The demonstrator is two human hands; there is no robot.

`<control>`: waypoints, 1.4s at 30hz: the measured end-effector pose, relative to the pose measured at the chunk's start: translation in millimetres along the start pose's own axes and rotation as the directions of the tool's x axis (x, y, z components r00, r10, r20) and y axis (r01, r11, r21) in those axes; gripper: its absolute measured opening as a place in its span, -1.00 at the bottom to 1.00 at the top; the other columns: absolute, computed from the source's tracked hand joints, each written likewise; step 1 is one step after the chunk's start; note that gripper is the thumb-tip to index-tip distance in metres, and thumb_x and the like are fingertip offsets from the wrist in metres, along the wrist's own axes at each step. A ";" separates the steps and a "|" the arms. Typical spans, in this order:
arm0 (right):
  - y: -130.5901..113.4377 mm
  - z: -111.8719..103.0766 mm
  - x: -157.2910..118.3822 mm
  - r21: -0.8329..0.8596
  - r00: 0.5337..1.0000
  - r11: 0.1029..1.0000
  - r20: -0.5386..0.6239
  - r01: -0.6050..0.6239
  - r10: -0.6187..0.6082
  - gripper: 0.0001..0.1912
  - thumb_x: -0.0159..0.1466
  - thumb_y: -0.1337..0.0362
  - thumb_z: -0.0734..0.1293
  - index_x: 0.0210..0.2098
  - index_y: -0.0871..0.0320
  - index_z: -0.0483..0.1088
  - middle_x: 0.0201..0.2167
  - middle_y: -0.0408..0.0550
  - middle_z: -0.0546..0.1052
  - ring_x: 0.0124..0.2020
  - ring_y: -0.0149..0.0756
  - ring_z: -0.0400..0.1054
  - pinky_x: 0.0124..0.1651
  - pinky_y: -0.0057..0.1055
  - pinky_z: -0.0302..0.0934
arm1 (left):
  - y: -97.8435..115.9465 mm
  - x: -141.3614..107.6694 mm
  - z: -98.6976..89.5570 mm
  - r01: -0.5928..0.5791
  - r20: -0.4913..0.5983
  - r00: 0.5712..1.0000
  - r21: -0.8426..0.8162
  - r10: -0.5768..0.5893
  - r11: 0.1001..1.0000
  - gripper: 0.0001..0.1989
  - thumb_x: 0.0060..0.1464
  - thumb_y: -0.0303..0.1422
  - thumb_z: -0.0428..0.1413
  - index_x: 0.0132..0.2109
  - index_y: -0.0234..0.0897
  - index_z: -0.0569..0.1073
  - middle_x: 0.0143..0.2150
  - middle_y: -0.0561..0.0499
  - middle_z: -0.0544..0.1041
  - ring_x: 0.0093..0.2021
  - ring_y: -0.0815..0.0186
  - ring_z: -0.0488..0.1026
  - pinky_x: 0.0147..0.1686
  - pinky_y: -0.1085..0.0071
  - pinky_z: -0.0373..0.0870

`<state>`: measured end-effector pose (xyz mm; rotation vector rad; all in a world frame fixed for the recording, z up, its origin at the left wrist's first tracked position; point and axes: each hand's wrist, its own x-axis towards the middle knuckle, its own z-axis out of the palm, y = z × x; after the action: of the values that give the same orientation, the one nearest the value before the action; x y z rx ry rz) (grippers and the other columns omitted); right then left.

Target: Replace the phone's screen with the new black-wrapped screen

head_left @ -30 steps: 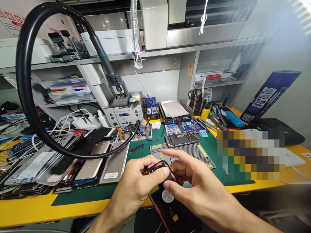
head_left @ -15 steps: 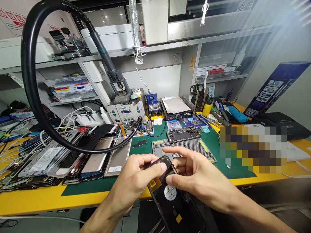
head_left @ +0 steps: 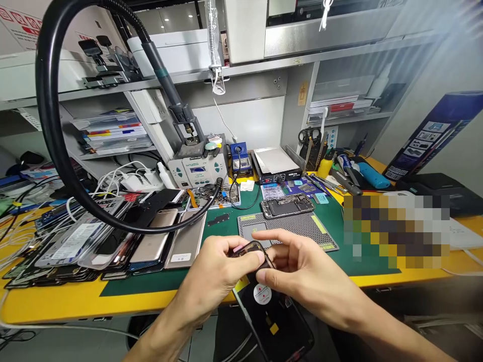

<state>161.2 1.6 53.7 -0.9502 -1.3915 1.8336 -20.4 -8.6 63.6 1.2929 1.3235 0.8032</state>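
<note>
At the desk's (head_left: 56, 307) near edge, left hand (head_left: 219, 269) and right hand (head_left: 302, 274) clamp the phone panel (head_left: 289, 314) by its upper end, long axis slanting down rightward

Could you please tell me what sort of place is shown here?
It is probably a phone repair workbench: an opened phone shows its inner parts, what looks like a hot-air station stands at the back, and the left hand grips a dark phone-sized panel.
</note>
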 end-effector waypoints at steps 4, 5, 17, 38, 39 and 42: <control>2.1 4.7 0.5 -0.019 1.000 1.000 -0.023 0.012 -0.012 -0.47 0.19 0.35 0.45 0.12 0.14 0.30 -0.29 -0.07 0.58 -0.34 -0.32 0.38 -0.25 -0.33 0.23 | 2.1 1.1 4.6 -0.001 -0.013 1.000 -0.017 0.001 1.000 -0.73 0.04 -0.19 0.21 -0.43 -0.30 0.41 -0.46 0.12 0.25 -0.41 0.41 0.11 -0.44 0.44 0.04; 2.6 5.4 0.6 -0.013 1.000 1.000 -0.024 0.009 -0.009 -0.47 0.19 0.34 0.45 0.12 0.14 0.30 -0.28 -0.07 0.58 -0.34 -0.31 0.39 -0.25 -0.32 0.23 | 2.5 1.2 5.7 -0.001 -0.022 1.000 -0.023 0.000 1.000 -0.74 0.03 -0.20 0.21 -0.44 -0.30 0.40 -0.46 0.12 0.25 -0.41 0.41 0.11 -0.44 0.44 0.04; 4.3 6.6 -1.4 -0.017 0.999 1.000 -0.031 0.019 -0.020 -0.48 0.19 0.32 0.48 0.11 0.16 0.33 -0.37 -0.15 0.55 -0.40 -0.39 0.31 -0.33 -0.40 0.16 | -0.8 -6.8 6.7 -0.016 -0.064 0.998 -0.054 0.012 0.998 -0.69 0.05 -0.24 0.20 -0.50 -0.28 0.31 -0.50 0.16 0.17 -0.43 0.43 0.07 -0.44 0.42 0.01; -0.1 11.1 -26.2 -0.097 0.987 0.985 -0.057 0.142 -0.148 -0.72 0.35 0.24 0.39 0.05 0.03 0.52 -0.08 -0.08 0.62 -0.10 -0.27 0.52 -0.03 -0.38 0.38 | -7.3 -15.7 -5.0 -0.100 0.067 0.991 -0.216 0.117 0.971 -0.72 0.09 -0.16 0.25 -0.32 -0.33 0.53 -0.38 0.05 0.39 -0.37 0.39 0.26 -0.37 0.43 0.17; -0.4 12.0 -26.9 -0.106 0.987 0.984 -0.061 0.144 -0.151 -0.72 0.35 0.25 0.38 0.05 0.03 0.53 -0.09 -0.09 0.63 -0.11 -0.27 0.52 -0.06 -0.40 0.39 | -7.3 -16.0 -4.8 -0.090 0.072 0.991 -0.228 0.109 0.969 -0.71 0.08 -0.16 0.24 -0.33 -0.34 0.52 -0.39 0.05 0.38 -0.38 0.38 0.26 -0.38 0.42 0.17; -2.7 15.9 -29.1 -0.143 0.983 0.978 -0.083 0.150 -0.163 -0.72 0.33 0.27 0.39 0.03 0.04 0.53 -0.11 -0.08 0.63 -0.15 -0.27 0.53 -0.12 -0.41 0.40 | -7.4 -17.0 -4.8 -0.078 0.085 0.991 -0.255 0.103 0.964 -0.72 0.06 -0.17 0.24 -0.34 -0.34 0.53 -0.37 0.02 0.41 -0.35 0.34 0.31 -0.35 0.40 0.20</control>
<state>163.5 -29.9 64.0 -0.9533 -1.5039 1.5740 -29.5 -25.3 61.4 1.1805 1.0536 0.9283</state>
